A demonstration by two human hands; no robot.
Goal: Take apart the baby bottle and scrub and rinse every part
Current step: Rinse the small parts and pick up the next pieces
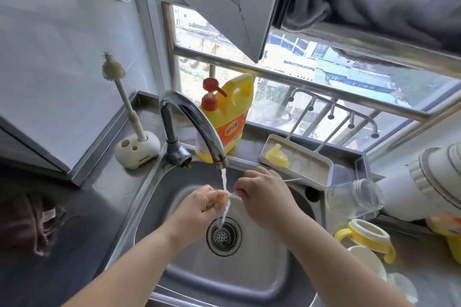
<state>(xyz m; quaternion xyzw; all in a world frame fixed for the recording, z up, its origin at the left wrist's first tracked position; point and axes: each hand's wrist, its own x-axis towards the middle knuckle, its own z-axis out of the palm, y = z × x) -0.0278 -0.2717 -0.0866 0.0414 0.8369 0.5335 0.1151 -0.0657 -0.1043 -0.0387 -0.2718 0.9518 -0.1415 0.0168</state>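
Both forearms reach from the bottom edge over the steel sink, and the hands meet under the running water. Left hand has its fingers curled round a small yellow piece, and right hand pinches the pale thin tube that sticks out of that piece; the stream from the curved tap falls right on the spot where they meet and runs down to the drain strainer. On the worktop to the right the clear bottle body lies on its side, and just in front of it stands the yellow handled collar. Behind the sink, a white drying tray holds a yellow nipple part. Beside the tap stands a yellow detergent jug with a red pump. Left of the tap, a bottle brush stands upright in its white holder.
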